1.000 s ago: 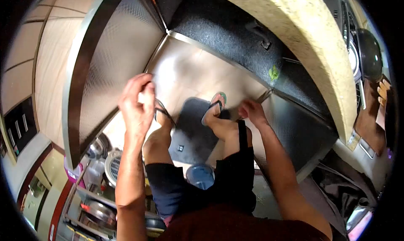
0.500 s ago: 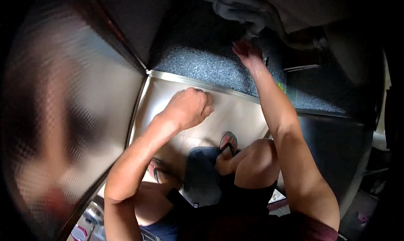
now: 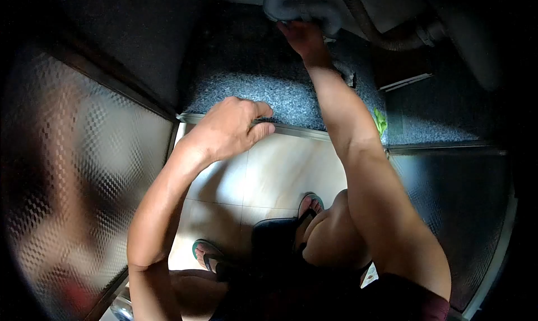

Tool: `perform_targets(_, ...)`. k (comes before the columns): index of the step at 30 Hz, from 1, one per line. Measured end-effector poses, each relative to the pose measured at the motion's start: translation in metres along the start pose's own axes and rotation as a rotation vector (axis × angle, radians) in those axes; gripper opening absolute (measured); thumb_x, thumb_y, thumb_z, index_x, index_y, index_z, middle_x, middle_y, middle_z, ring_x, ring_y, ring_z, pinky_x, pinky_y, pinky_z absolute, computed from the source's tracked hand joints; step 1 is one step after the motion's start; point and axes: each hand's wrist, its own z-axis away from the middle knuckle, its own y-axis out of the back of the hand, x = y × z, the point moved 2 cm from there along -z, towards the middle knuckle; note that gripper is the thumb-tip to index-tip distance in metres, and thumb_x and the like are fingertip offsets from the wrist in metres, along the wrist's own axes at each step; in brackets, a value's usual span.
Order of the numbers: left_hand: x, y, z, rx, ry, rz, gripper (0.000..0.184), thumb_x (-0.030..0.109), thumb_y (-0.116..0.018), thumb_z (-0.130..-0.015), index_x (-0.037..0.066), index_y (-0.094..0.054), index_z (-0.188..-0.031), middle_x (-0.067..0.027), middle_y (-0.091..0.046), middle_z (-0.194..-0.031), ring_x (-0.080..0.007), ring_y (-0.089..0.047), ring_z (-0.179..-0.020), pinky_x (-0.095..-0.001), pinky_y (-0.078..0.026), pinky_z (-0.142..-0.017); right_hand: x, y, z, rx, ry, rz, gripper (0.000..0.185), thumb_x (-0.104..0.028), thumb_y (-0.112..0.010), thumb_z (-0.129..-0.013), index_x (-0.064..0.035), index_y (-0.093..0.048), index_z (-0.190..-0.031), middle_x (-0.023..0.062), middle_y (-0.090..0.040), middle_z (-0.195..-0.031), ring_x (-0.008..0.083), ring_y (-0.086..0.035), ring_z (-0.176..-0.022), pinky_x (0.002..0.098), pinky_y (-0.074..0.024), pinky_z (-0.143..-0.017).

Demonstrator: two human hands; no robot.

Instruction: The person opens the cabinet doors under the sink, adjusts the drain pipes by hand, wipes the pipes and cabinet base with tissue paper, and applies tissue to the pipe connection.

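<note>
While the left door (image 3: 112, 153) and the right door (image 3: 443, 203) of a low cupboard (image 3: 148, 38) are standing open, the right hand (image 3: 305, 39) is resting deep inside, in the dark. It is lying just beside the grey bent pipe (image 3: 274, 6), at the top of the view. The pipe is hanging above the speckled floor (image 3: 252, 88) of the cupboard, and a ribbed hose (image 3: 367, 28) is running down to the right of it. The right fingers are hiding in the shade, so I am not able to tell if they are holding the pipe or only touching it. The left hand (image 3: 232, 125) is hovering by the metal strip (image 3: 302, 131) at the front edge. Its thumb and first finger are standing apart with a gap between them, and it is holding nothing. A green leaf (image 3: 381, 121) is lying near the right arm (image 3: 361, 139). The doors are already standing open, so that part is looking done. The pipe is hanging in one piece, as far as I am seeing, so this is looking like an early part. What is left is not showing, and I am not telling if anything is sitting loose
</note>
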Motion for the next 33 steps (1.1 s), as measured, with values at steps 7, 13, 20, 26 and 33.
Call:
perform_targets(7, -0.007, 0.001, 0.008, -0.049, 0.010, -0.019, 0.039, 0.031, -0.060, -0.090, -0.003, -0.063, -0.108, -0.0219, -0.066, -0.099, -0.0332, -0.068, -0.088, -0.0400, -0.054, -0.078, -0.055, -0.016, 0.021, -0.002, -0.047, -0.512, 0.047, -0.041, -0.048, -0.093, -0.0087, -0.055, -0.127, 0.0138, -0.050, -0.135, 0.0338, -0.043, -0.127, 0.0433, -0.0285, -0.110)
perform_targets(13, -0.012, 0.000, 0.004, -0.058, 0.010, 0.036, 0.040, 0.034, -0.060, -0.090, -0.002, -0.064, -0.106, -0.0213, -0.067, -0.095, -0.0326, -0.068, -0.086, -0.0398, -0.054, -0.076, -0.006, 0.002, 0.036, -0.026, -0.205, -0.343, 0.041, -0.020, -0.055, -0.089, -0.0113, -0.050, -0.128, 0.0103, -0.046, -0.137, 0.0293, -0.038, -0.131, 0.0482, -0.0291, -0.110)
perform_targets(20, -0.044, -0.025, 0.036, -0.125, 0.079, 0.117, 0.037, 0.030, -0.061, -0.089, -0.002, -0.064, -0.107, -0.0222, -0.067, -0.099, -0.0355, -0.065, -0.092, -0.0412, -0.051, -0.081, -0.086, -0.030, 0.077, -0.334, -0.695, -1.007, 0.063, 0.001, -0.060, -0.080, -0.0063, -0.038, -0.139, 0.0158, -0.030, -0.148, 0.0328, -0.022, -0.140, 0.0528, -0.0253, -0.113)
perform_targets(26, -0.055, -0.036, 0.042, -0.193, 0.093, 0.062, 0.038, 0.027, -0.061, -0.088, -0.004, -0.063, -0.108, -0.0215, -0.066, -0.103, -0.0343, -0.065, -0.091, -0.0399, -0.050, -0.084, -0.164, -0.078, 0.093, -0.756, -0.747, -1.035, 0.070, 0.009, -0.048, -0.075, 0.0043, -0.027, -0.142, 0.0231, -0.025, -0.149, 0.0364, -0.023, -0.140, 0.0524, -0.0247, -0.113)
perform_targets(33, -0.053, -0.043, 0.047, -0.248, 0.132, 0.077, 0.034, 0.026, -0.063, -0.086, -0.002, -0.063, -0.104, -0.0197, -0.068, -0.096, -0.0334, -0.065, -0.091, -0.0397, -0.050, -0.083, -0.216, -0.115, 0.112, -0.968, -0.737, -1.015, 0.071, 0.006, -0.048, -0.076, 0.0075, -0.024, -0.142, 0.0271, -0.027, -0.147, 0.0371, -0.026, -0.138, 0.0510, -0.0274, -0.111)
